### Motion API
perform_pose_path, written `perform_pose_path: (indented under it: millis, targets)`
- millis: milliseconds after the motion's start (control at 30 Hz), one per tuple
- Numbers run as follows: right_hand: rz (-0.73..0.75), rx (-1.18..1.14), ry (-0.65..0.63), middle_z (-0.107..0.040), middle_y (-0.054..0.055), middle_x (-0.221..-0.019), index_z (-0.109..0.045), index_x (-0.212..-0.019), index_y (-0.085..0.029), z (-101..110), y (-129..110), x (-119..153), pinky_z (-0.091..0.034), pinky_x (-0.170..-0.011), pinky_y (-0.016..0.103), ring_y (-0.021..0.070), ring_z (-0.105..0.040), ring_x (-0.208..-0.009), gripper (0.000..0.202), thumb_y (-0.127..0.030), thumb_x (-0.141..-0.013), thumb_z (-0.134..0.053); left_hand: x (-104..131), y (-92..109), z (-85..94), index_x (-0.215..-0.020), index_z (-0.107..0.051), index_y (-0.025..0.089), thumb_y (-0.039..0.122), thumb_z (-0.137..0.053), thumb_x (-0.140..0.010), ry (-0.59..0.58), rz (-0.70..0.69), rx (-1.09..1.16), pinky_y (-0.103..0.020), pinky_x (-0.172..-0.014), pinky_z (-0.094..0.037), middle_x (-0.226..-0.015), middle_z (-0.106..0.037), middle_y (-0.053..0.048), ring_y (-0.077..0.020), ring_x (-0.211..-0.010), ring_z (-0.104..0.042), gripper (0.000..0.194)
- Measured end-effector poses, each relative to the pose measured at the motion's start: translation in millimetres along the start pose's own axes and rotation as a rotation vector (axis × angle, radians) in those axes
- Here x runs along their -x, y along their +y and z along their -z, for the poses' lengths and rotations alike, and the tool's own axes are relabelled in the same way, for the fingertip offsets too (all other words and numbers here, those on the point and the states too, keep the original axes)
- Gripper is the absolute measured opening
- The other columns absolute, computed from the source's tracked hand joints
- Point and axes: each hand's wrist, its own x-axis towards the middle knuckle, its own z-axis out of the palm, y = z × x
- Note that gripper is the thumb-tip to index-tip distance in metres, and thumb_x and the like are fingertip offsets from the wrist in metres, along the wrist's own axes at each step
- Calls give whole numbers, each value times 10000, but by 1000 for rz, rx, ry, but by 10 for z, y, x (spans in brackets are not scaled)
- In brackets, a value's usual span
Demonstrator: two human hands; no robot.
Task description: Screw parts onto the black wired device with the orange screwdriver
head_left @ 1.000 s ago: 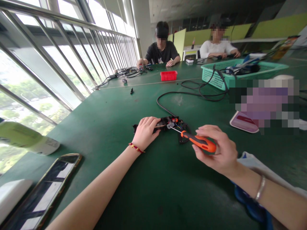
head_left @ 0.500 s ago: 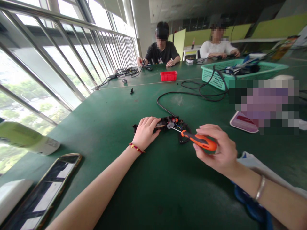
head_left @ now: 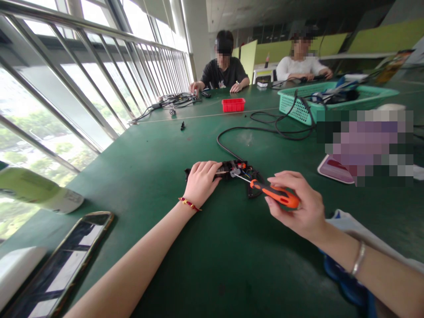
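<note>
A black corded device (head_left: pixel 225 169) lies on the green table with its inner parts and coloured wires exposed; its exact kind I cannot make out. My left hand (head_left: pixel 202 180) is closed over its left part, holding it against the tabletop. In my right hand (head_left: pixel 300 201) is an orange and black screwdriver (head_left: pixel 273 193), with the thumb and fingers around the end of its handle. The shaft points left, and its tip meets the device near a grey part (head_left: pixel 235 172). Exactly what the tip touches is too small to tell.
A black cable (head_left: pixel 228 130) runs from the device toward a green basket (head_left: pixel 298 108). Beyond stands a red tray (head_left: pixel 233 105). A phone (head_left: pixel 77 251) and a green bottle (head_left: pixel 36 190) are at left, cloth (head_left: pixel 351 229) at right. Two people sit across the table.
My right hand has shifted slightly left on the screwdriver, its fingers a little changed around the handle. The left hand stays over the device. Across the table, one person's hand has lowered toward the cables.
</note>
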Motion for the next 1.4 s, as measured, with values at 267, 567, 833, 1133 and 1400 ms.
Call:
perform_pose_path:
  millis: [267, 567, 833, 1133, 1400]
  targets:
    - [-5, -5, -16, -625, 45, -843, -519, -1065, -224, -15, 12, 7, -532, -743, 404, 220, -608, -827, 396, -131, -701, -646, -12, 27, 25, -1123, -535, 191, 194, -533, -821, -2, 44, -41, -368, -917, -383, -1096, -616, -57, -223, -999, -537, 302]
    - [-46, -48, 23, -618, 67, -934, -484, -1141, -230, -22, 19, 37, -543, -742, 402, 231, -607, -889, 500, -107, -685, -647, -8, 6, 9, -1117, -527, 182, 187, -543, -809, 8, 46, -19, -356, -900, -400, -1082, -603, -56, -223, -1005, -522, 309]
    - [20, 3, -116, -648, 1, -725, -533, -955, -229, -3, -18, -33, -534, -744, 398, 173, -606, -665, 257, -158, -725, -623, -4, -5, -10, -1141, -507, 173, 183, -538, -806, 1, 45, -13, -347, -869, -413, -1081, -590, -58, -223, -978, -511, 336]
    - [-31, -46, 1, -631, 63, -897, -488, -1118, -216, -7, -8, 15, -540, -688, 362, 212, -616, -837, 462, -104, -693, -632, -8, 6, -13, -1164, -505, 164, 176, -514, -809, -16, 51, -11, -363, -873, -418, -1102, -579, -74, -230, -1002, -501, 354]
    - [-27, 9, -114, -644, 26, -805, -528, -981, -225, 1, -29, -36, -542, -694, 348, 179, -613, -740, 269, -151, -736, -611, -9, -10, -31, -1167, -505, 174, 178, -517, -808, -12, 52, 2, -365, -886, -417, -1102, -576, -69, -228, -1000, -499, 360]
